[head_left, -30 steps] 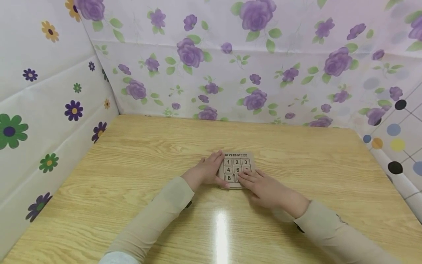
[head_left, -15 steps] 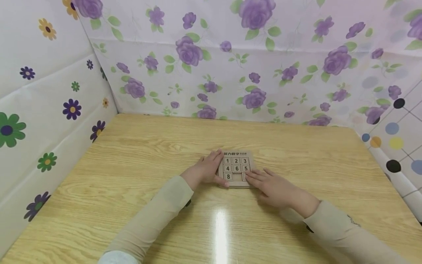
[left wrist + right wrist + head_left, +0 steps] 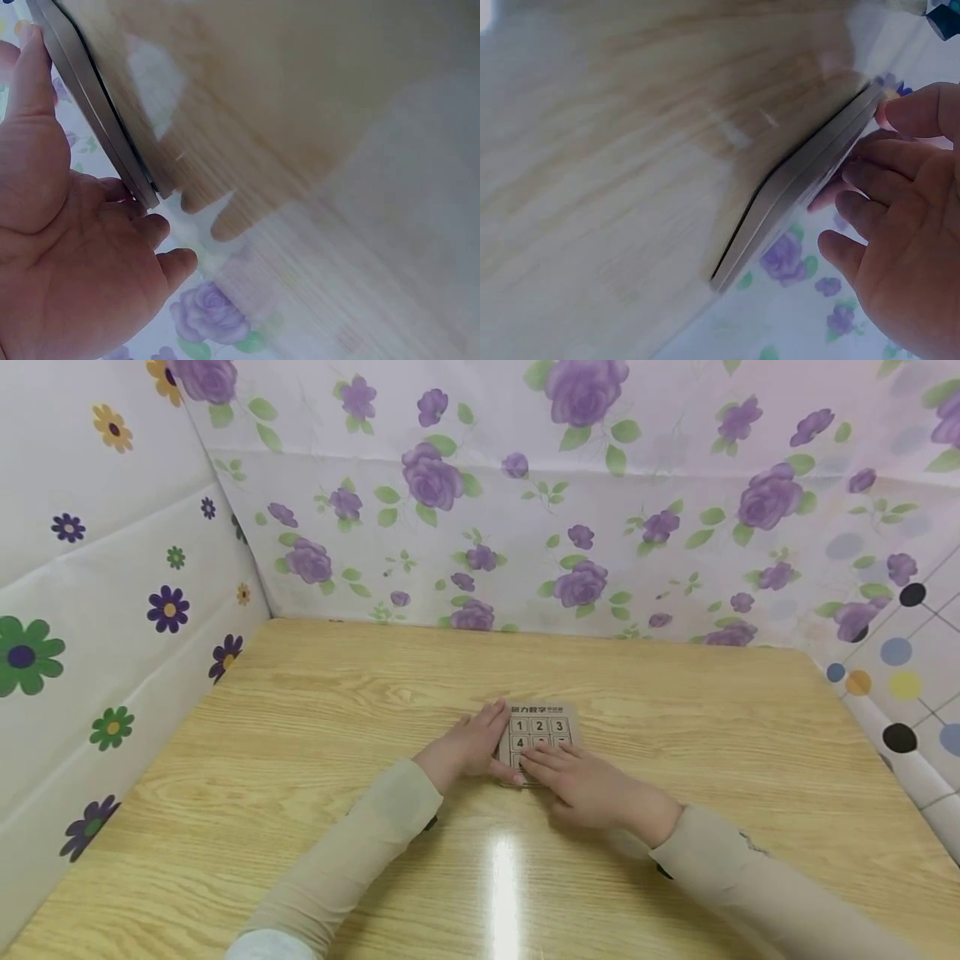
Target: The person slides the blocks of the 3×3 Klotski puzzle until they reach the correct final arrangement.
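Observation:
A flat number sliding puzzle (image 3: pixel 539 718) with printed number tiles lies on the table in the head view. My left hand (image 3: pixel 468 747) holds it by its left side, the thumb at the near left corner and the fingers along the left edge. Over the lower tiles lies my right hand (image 3: pixel 592 785), its fairly straight fingertips touching the puzzle's face and covering the bottom row and part of the middle row. Both wrist views show the puzzle edge-on: the left hand (image 3: pixel 90 247) bears on its edge, and the right hand (image 3: pixel 907 195) is at its face.
The wood-grain table (image 3: pixel 360 685) surrounds the puzzle. Behind it stands a cloth wall with purple flowers (image 3: pixel 431 481). A daisy-patterned cloth (image 3: pixel 112 727) hangs at the left, a dotted one (image 3: pixel 903 685) at the right.
My right hand first shifted right, baring an empty slot in the bottom row, then came back left over the lower tiles. The left hand has stayed at the puzzle's left side.

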`<state>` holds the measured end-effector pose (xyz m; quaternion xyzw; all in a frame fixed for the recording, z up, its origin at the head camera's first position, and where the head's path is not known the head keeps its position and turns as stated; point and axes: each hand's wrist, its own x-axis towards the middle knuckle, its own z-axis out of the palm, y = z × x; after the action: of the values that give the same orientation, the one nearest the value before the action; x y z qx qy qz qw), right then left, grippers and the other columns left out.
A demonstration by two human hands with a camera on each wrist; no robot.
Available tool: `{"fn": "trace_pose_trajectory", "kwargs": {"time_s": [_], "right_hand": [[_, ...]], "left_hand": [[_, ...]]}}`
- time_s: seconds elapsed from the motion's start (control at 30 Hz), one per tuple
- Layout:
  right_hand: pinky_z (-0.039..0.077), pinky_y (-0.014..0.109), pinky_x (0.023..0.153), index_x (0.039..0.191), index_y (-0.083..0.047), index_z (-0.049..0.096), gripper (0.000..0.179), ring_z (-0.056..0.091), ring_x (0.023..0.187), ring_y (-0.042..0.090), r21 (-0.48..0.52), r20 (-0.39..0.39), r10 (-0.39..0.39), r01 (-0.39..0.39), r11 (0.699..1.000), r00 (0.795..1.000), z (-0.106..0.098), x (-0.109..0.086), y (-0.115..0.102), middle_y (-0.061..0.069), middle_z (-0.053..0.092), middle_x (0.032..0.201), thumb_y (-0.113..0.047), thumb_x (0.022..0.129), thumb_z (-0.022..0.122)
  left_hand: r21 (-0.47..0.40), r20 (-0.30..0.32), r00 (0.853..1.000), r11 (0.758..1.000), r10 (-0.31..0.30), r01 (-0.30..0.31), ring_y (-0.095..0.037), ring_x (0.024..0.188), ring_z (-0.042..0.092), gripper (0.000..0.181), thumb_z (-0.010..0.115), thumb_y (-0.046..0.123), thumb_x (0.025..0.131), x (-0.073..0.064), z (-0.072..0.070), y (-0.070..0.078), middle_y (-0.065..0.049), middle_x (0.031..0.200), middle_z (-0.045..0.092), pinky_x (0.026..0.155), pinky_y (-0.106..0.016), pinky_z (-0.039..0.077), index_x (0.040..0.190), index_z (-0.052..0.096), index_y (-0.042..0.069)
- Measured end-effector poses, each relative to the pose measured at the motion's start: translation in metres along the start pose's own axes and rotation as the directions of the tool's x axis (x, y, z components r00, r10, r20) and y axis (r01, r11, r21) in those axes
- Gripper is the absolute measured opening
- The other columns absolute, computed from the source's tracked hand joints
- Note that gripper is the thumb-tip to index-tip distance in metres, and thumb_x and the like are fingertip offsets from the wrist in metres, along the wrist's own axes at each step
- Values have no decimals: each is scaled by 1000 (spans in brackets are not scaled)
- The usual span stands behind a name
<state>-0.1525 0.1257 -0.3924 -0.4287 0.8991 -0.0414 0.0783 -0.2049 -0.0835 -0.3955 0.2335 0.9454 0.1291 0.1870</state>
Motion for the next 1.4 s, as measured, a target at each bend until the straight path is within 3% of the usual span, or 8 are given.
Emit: {"fn": "trace_pose_trajectory", "kwargs": {"time_s": [0.17,0.67,0.83,1.13,1.4], "right_hand": [[22,51,116,144,0,38,59,30,141,31,7,25,-5,5,1000,1000,4,4,0,13,35,152,-15,89,52],[26,54,114,141,0,43,54,34,138,34,-1,-26,7,-8,1000,1000,3,-14,15,14,41,148,-11,90,54],[25,54,114,141,3,41,54,34,138,36,-3,-44,0,0,1000,999,2,-6,15,17,40,148,-12,90,52],[20,53,116,143,2,38,56,28,141,35,35,-3,30,-30,999,1000,0,11,18,16,35,151,-16,92,51],[20,54,116,141,1,43,52,31,140,34,-37,-19,11,-12,999,1000,-1,10,11,14,39,149,-18,93,53]], "left_hand": [[13,-1,1000,1000,4,-4,-27,148,5,117,70,60,73,1,2,1,-11,160,-1,120,-46,10,153,6,5],[10,-4,1000,1000,-12,12,-25,148,5,116,70,60,73,2,3,-1,-11,160,0,120,-44,10,153,8,4],[12,-7,1000,1000,-5,5,-25,148,4,116,70,60,73,3,5,-2,-11,160,-1,120,-44,10,153,7,4],[16,11,1000,1000,-1,1,-23,148,2,116,69,61,74,4,6,0,-9,160,-2,120,-44,11,153,6,5],[23,-12,1000,1000,-1,1,-25,148,4,117,70,61,72,5,5,-2,-10,160,-1,120,-45,11,153,7,4]]}}
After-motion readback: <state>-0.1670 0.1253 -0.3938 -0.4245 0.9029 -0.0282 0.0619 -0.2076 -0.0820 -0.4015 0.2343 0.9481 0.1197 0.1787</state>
